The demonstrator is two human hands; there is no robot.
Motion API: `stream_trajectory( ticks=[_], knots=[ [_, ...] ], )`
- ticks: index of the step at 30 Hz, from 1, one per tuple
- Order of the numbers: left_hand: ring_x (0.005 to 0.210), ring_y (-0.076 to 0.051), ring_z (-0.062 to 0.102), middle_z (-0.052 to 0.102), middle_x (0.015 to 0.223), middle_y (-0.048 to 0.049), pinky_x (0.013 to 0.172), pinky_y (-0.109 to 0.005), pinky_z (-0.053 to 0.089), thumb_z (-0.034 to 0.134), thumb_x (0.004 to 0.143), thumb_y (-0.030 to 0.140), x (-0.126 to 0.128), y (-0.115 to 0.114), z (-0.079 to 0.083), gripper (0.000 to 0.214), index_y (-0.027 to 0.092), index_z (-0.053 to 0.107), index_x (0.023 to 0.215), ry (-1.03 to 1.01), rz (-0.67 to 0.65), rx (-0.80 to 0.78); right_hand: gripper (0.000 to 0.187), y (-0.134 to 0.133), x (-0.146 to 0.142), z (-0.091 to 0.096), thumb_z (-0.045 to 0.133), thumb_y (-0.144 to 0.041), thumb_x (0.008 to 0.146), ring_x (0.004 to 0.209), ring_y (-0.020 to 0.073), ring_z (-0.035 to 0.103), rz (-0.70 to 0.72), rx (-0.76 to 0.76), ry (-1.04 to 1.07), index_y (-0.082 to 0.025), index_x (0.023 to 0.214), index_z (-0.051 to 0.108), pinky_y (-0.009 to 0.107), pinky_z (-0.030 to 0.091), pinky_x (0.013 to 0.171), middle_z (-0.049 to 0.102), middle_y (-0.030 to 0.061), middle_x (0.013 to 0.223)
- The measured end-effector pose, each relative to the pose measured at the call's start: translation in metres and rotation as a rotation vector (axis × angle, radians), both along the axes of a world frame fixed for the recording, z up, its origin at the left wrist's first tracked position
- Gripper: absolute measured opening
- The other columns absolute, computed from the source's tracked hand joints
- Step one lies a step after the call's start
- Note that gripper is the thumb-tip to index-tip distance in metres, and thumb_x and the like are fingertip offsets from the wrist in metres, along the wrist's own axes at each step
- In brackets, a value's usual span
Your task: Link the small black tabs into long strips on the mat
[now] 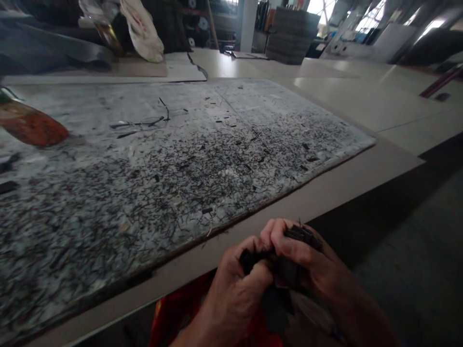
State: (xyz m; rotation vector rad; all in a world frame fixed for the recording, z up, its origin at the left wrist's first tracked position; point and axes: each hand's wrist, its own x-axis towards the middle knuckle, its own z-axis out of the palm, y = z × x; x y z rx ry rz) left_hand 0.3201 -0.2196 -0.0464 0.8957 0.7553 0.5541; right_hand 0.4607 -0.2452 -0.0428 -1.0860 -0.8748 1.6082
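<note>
**A:** Where do we have the bundle of short black strips (284,277)?

**B:** Low in the frame, just right of centre, out past the near edge of the pale table (325,188). Our left hand (235,289) wraps it from underneath with its fingers (260,277) curled tight on it. Our right hand (311,262) caps it from above, its fingers folded down over the strip ends.

**A:** So both are clamped on it. What makes for a good hold?

**B:** We judge the strips are loose and slippery. We should press evenly from both sides and line up the ends that poke out near the right knuckles.

**A:** And if some slip?

**B:** The red cloth (181,308) lies below our hands, so working over it seems wise. Strays would be hard to find on the grey cutting mat littered with black slivers (181,159).

**A:** Anything to avoid there?

**B:** The thin-rimmed spectacles (141,124) in the upper left, well apart from us.
</note>
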Motion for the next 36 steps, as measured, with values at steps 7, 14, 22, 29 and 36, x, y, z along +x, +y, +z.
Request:
stream_trajectory(
  ticks=[7, 14, 22, 29, 36],
  knots=[
    [0.061, -0.01, 0.031, 0.036, 0.067, 0.0025, 0.056, -0.019, 0.032, 0.056, 0.074, 0.028, -0.001, -0.002, -0.007, 0.017, 0.016, 0.044, 0.071, -0.108, 0.062, -0.077, 0.018, 0.006, -0.005, -0.004, 0.055, -0.032, 0.083, 0.065, 0.0106, 0.046, -0.008, 0.04, 0.168, -0.018, 0.071, 0.055, 0.018, 0.041, 0.054, 0.05, 0.0, 0.077],
    [0.07, -0.012, 0.038, 0.04, 0.073, 0.0007, 0.065, -0.021, 0.036, 0.058, 0.076, 0.028, 0.0, 0.003, -0.006, 0.014, 0.016, 0.05, 0.076, -0.146, 0.042, -0.125, 0.015, 0.006, -0.008, -0.012, 0.054, -0.031, 0.083, 0.069, 0.011, 0.046, -0.072, 0.039, 0.302, -0.02, 0.074, 0.057, 0.017, 0.039, 0.05, 0.051, 0.0, 0.08],
    [0.069, -0.012, 0.041, 0.043, 0.075, 0.0011, 0.068, -0.022, 0.037, 0.059, 0.076, 0.025, -0.003, 0.002, -0.01, 0.01, 0.018, 0.053, 0.08, -0.222, 0.031, -0.256, 0.017, 0.005, -0.006, -0.012, 0.057, -0.035, 0.081, 0.07, 0.0125, 0.048, -0.087, 0.014, 0.287, -0.02, 0.072, 0.056, 0.019, 0.041, 0.053, 0.052, 0.0001, 0.079],
    [0.066, -0.011, 0.038, 0.04, 0.071, 0.0015, 0.065, -0.021, 0.036, 0.062, 0.074, 0.027, -0.003, 0.003, -0.009, 0.017, 0.017, 0.049, 0.074, -0.226, -0.018, -0.258, 0.021, 0.002, 0.001, -0.013, 0.057, -0.04, 0.08, 0.068, 0.0135, 0.048, -0.022, 0.067, 0.152, -0.02, 0.074, 0.057, 0.023, 0.04, 0.054, 0.052, 0.0015, 0.078],
    [0.064, -0.01, 0.036, 0.038, 0.068, 0.0024, 0.062, -0.02, 0.035, 0.062, 0.076, 0.03, -0.007, 0.002, -0.011, 0.02, 0.017, 0.048, 0.071, -0.176, -0.007, -0.148, 0.02, 0.004, 0.001, -0.017, 0.054, -0.038, 0.082, 0.063, 0.012, 0.046, -0.034, 0.074, 0.141, -0.02, 0.074, 0.056, 0.02, 0.037, 0.049, 0.052, 0.0009, 0.074]
  ],
)
